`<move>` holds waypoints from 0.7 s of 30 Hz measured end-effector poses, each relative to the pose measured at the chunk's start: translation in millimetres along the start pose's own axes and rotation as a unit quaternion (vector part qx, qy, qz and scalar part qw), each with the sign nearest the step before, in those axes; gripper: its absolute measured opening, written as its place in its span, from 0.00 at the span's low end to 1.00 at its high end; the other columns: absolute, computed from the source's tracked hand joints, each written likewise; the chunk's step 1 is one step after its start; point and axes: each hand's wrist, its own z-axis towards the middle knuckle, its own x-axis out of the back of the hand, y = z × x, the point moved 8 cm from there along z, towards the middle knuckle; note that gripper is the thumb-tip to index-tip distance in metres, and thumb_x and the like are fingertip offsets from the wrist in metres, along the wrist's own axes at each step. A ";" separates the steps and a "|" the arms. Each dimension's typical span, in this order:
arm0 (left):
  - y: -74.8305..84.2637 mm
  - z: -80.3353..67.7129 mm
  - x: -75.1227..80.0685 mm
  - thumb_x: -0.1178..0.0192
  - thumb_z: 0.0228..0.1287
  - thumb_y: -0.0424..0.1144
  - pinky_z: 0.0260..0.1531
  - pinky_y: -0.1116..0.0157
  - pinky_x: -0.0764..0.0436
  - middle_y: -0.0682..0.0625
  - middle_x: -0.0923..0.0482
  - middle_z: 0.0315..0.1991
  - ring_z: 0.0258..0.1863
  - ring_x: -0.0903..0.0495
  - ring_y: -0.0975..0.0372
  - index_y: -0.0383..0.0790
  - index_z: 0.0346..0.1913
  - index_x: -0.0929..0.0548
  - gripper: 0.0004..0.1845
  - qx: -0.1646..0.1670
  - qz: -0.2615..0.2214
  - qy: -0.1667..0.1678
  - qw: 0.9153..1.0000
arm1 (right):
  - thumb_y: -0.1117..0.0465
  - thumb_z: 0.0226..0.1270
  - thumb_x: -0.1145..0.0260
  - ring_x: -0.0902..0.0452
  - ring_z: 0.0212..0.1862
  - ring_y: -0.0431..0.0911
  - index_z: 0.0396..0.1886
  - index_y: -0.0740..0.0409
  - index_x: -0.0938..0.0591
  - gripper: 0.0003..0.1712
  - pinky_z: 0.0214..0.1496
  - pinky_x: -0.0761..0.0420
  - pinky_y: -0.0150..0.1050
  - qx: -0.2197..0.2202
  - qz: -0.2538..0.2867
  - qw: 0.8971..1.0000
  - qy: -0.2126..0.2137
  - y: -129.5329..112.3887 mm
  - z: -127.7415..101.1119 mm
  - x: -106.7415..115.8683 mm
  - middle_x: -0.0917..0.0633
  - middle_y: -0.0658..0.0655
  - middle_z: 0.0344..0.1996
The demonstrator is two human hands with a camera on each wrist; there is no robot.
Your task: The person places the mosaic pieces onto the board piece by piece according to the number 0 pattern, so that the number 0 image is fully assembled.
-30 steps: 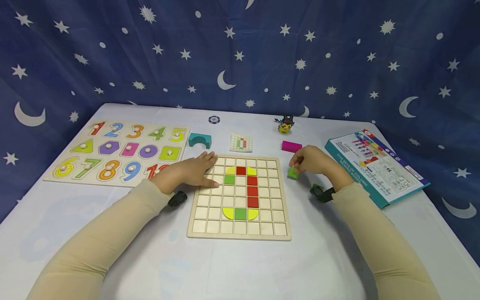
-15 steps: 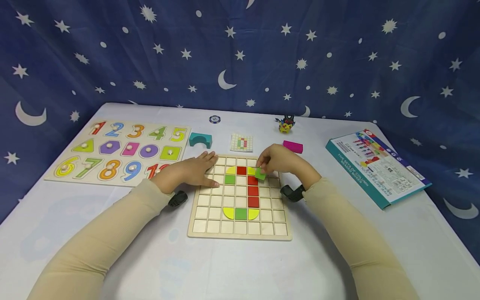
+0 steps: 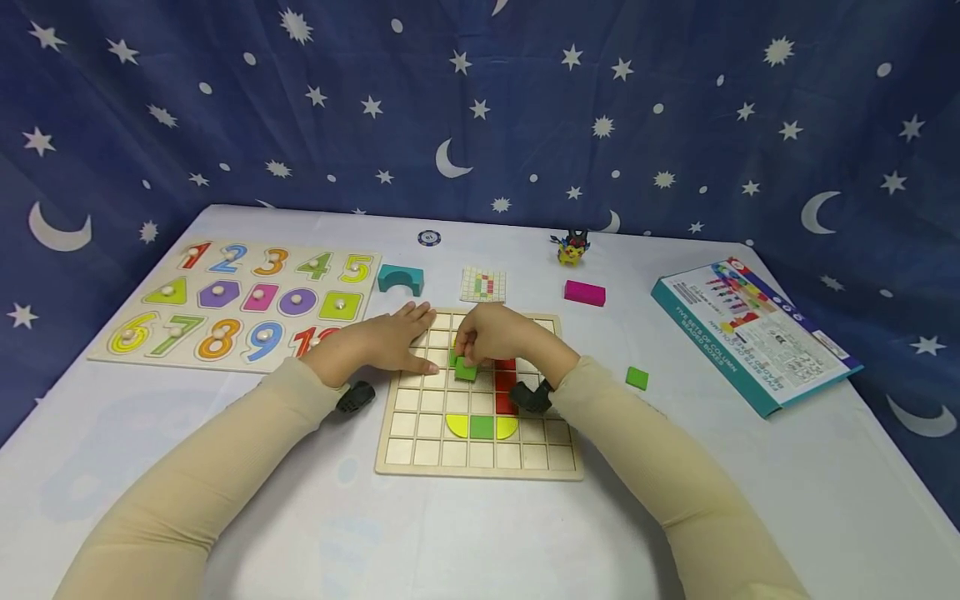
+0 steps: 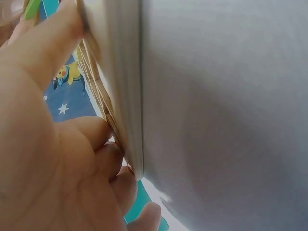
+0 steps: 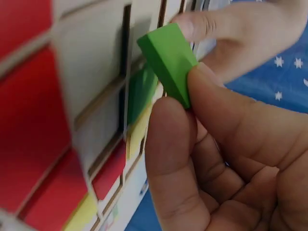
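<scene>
Between thumb and finger, my right hand (image 3: 495, 335) pinches a green square tile (image 5: 169, 57) just above the wooden grid board (image 3: 480, 468). In the head view the tile overlaps the cells near the green tile lying in the upper left part of the pattern. My left hand (image 3: 386, 343) rests with spread fingers on the board's upper left edge, thumb pointing inward. Red tiles (image 3: 506, 381), yellow quarter-round pieces (image 3: 457, 426) and a green tile (image 3: 482, 427) lie in the cells; the right hand and wrist cover part of the top rows.
Another green tile (image 3: 637, 378) lies right of the board. Behind it are a pattern card (image 3: 483, 285), a teal arch block (image 3: 401, 280), a magenta block (image 3: 584, 292), a poker chip (image 3: 429, 238) and a small figurine (image 3: 572, 249). A number puzzle (image 3: 240, 304) sits left, a box (image 3: 753, 333) right.
My right hand has picked up a green tile from the table right of the board and carried it left over the board. My left hand has stayed in place.
</scene>
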 end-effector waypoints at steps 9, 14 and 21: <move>1.3 -1.0 1.3 0.45 0.59 0.60 0.68 0.45 0.54 0.41 0.65 0.74 0.72 0.67 0.47 0.35 0.72 0.58 0.50 -0.001 -0.001 -0.003 1.000 | 0.71 0.53 0.32 0.28 0.26 0.39 0.28 0.58 0.15 0.05 0.29 0.26 0.29 0.013 -0.066 0.998 -0.018 -11.8 6.8 -14.6 0.17 0.50 0.26; 0.1 0.3 1.1 0.45 0.59 0.60 0.68 0.45 0.54 0.41 0.66 0.74 0.72 0.67 0.47 0.35 0.72 0.58 0.50 -0.003 0.000 -0.003 1.000 | 0.70 0.52 0.31 0.27 0.30 0.40 0.27 0.56 0.15 0.05 0.34 0.25 0.31 0.011 -0.092 0.996 -0.017 -12.5 8.2 -17.7 0.17 0.50 0.27; -1.1 1.2 -0.3 0.45 0.59 0.61 0.67 0.45 0.54 0.42 0.65 0.74 0.72 0.66 0.47 0.36 0.72 0.58 0.51 -0.001 0.006 -0.002 1.000 | 0.67 0.52 0.30 0.31 0.26 0.40 0.28 0.56 0.18 0.04 0.29 0.30 0.31 0.016 -0.079 0.997 -0.015 -9.8 3.0 -12.6 0.21 0.50 0.23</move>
